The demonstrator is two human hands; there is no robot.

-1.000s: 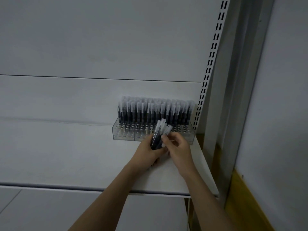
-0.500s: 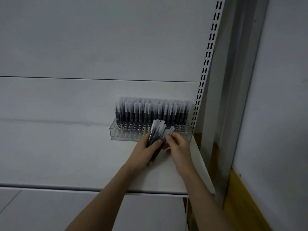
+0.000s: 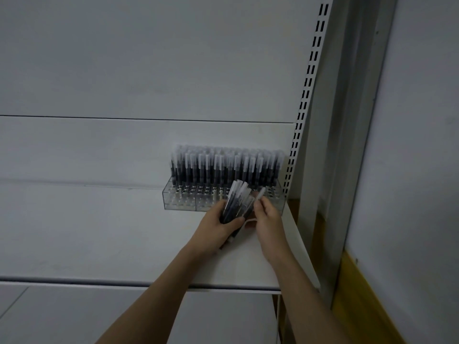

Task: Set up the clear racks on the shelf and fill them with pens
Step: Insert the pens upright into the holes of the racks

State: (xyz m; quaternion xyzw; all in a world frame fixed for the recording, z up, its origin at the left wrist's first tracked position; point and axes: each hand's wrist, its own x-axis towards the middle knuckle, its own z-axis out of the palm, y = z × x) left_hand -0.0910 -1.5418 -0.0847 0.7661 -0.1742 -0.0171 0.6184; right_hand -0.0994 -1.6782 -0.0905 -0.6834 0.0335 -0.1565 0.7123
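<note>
Clear racks (image 3: 181, 203) stand side by side at the back right of the white shelf (image 3: 99, 232). Their rear rows hold several upright dark pens with pale caps (image 3: 223, 167); the front rows of holes show empty. Just in front of the racks, my left hand (image 3: 213, 229) grips a bundle of pens (image 3: 236, 202), caps pointing up. My right hand (image 3: 268, 217) pinches a single pen (image 3: 260, 194) by its capped end, lifted slightly out of the bundle's right side.
A slotted white upright (image 3: 306, 95) runs up at the shelf's right end, close to the racks. Beyond it are a grey post (image 3: 357, 145) and a wall with a wooden skirting (image 3: 360, 294). A lower shelf (image 3: 74, 314) shows below.
Both hands have stayed in front of the racks. My right hand has drawn one pen away from the bundle, up and to the right.
</note>
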